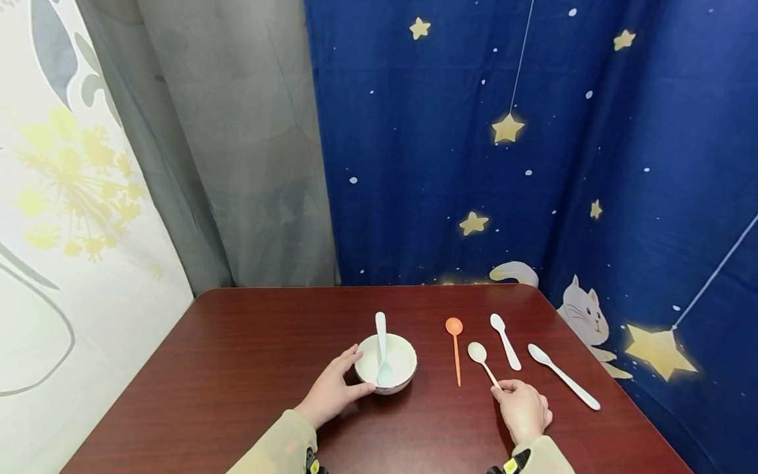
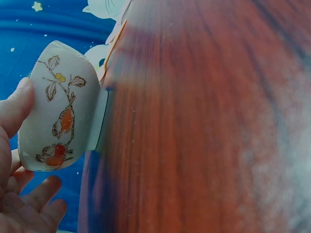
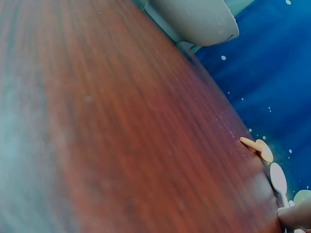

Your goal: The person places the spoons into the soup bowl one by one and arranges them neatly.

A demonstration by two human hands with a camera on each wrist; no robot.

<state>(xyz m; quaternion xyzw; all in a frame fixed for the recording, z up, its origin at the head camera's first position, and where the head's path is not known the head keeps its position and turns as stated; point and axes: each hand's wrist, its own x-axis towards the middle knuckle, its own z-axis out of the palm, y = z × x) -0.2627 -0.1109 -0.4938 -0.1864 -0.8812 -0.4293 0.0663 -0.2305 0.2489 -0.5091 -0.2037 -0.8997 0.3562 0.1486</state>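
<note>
A white bowl stands upright on the table, and the left wrist view shows a branch with orange fruit painted on its side. My left hand holds the bowl's left side between thumb and fingers. Inside leans a spoon with a white handle and pale mint head. To the right, my right hand pinches the handle end of a cream spoon whose head points away from me. In the right wrist view only a bit of that hand shows, at the lower right corner.
An orange spoon lies between the bowl and the cream spoon. Two white spoons, a shorter one and a longer one, lie farther right on the brown table. Curtains hang behind the table.
</note>
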